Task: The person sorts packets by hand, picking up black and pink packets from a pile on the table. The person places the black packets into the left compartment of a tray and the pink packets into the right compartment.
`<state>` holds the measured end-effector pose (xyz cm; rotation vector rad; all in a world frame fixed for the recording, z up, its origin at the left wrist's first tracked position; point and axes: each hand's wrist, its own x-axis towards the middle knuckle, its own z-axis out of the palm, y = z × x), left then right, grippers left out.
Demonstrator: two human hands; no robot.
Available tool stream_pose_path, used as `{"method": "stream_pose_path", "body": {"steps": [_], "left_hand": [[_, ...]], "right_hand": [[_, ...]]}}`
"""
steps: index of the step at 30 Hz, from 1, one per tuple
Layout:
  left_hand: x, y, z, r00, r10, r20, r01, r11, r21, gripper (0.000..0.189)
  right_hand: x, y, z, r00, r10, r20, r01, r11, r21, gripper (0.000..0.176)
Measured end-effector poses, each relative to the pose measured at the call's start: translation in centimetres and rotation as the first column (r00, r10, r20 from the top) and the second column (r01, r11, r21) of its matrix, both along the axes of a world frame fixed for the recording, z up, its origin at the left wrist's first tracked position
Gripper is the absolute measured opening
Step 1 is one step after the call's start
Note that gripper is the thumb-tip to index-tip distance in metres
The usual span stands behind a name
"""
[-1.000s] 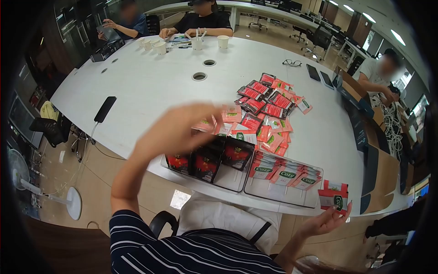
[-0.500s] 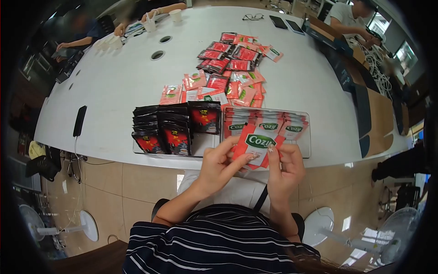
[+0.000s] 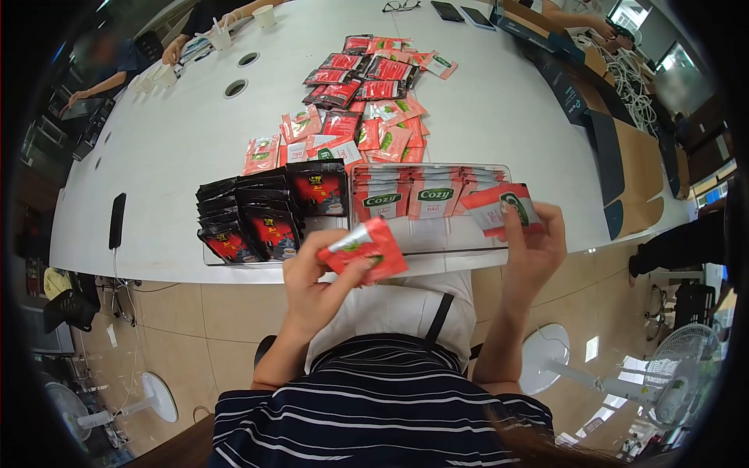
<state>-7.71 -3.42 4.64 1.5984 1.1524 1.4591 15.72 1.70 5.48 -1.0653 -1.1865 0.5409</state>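
Observation:
My left hand [image 3: 312,285] pinches a red tea sachet [image 3: 367,251] in front of the clear tray's front edge. Raised over the tray's right end, my right hand [image 3: 538,246] holds a Cozy sachet [image 3: 499,210], its fingers wrapped round the lower edge. Rows of upright Cozy sachets [image 3: 434,200] fill the right part of the tray [image 3: 460,259]. Black and red coffee sachets [image 3: 269,228] stand in stacks in its left part. Behind the tray lies a loose pile of mixed red, pink and black sachets [image 3: 382,91].
A black phone [image 3: 117,221] with a cable lies at the left. Glasses [image 3: 401,6] and two phones [image 3: 447,11] lie at the far edge. Open cardboard boxes [image 3: 624,171] and white cables [image 3: 620,86] are at the right. Paper cups [image 3: 264,16] stand near other people's hands.
My hands have moved apart, each now with a sachet. My right hand has gone right and up to the tray's right end, my left hand leftward. The view has shifted slightly.

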Motion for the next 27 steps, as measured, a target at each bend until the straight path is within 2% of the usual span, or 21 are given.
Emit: {"method": "stream_pose_path", "body": {"steps": [3, 5, 6, 9, 12, 15, 18, 19, 23, 27], "left_hand": [[-0.2, 0.0, 0.2, 0.99, 0.083, 0.116, -0.084, 0.996, 0.011, 0.033], [-0.5, 0.1, 0.3, 0.991, 0.084, 0.101, -0.089, 0.995, 0.041, 0.037], [-0.6, 0.1, 0.4, 0.992, 0.086, 0.093, -0.092, 0.994, 0.058, 0.039], [-0.8, -0.1, 0.6, 0.993, 0.092, 0.067, -0.097, 0.993, 0.07, 0.044], [-0.9, 0.0, 0.2, 0.989, 0.125, 0.074, -0.132, 0.986, 0.105, 0.045], [-1.2, 0.0, 0.2, 0.989, 0.126, 0.077, -0.134, 0.986, 0.104, 0.046], [-1.3, 0.0, 0.1, 0.992, 0.102, 0.077, -0.112, 0.984, 0.135, 0.045], [-1.4, 0.0, -0.2, 0.992, 0.084, 0.098, -0.098, 0.984, 0.15, 0.046], [-1.8, -0.2, -0.2, 0.983, 0.162, -0.085, -0.144, 0.972, 0.184, 0.042], [-2.4, -0.5, 0.2, 0.989, 0.124, -0.082, -0.108, 0.978, 0.177, 0.034]], "right_hand": [[-0.4, 0.9, 1.7, 0.967, 0.185, 0.174, -0.162, 0.977, -0.135, 0.019], [-0.8, 1.6, 1.9, 0.881, 0.339, 0.329, -0.262, 0.93, -0.257, 0.018], [-0.8, 2.1, 1.6, 0.804, 0.354, 0.478, -0.238, 0.928, -0.287, 0.02], [-1.0, 2.9, 1.5, 0.571, 0.325, 0.753, -0.237, 0.944, -0.228, 0.021], [-1.2, 3.4, 1.8, 0.362, 0.176, 0.915, -0.232, 0.968, -0.095, 0.026], [-1.6, 3.8, 2.2, 0.217, 0.055, 0.975, -0.207, 0.978, -0.009, 0.03], [-2.1, 3.8, 2.7, 0.127, 0.031, 0.991, -0.177, 0.984, -0.008, 0.035], [-2.3, 3.8, 2.8, 0.134, 0.03, 0.991, -0.171, 0.985, -0.007, 0.037], [-2.9, 3.8, 2.9, 0.144, 0.044, 0.989, -0.158, 0.987, -0.021, 0.046], [-3.1, 3.8, 2.8, 0.161, 0.058, 0.985, -0.148, 0.988, -0.034, 0.05]]}}
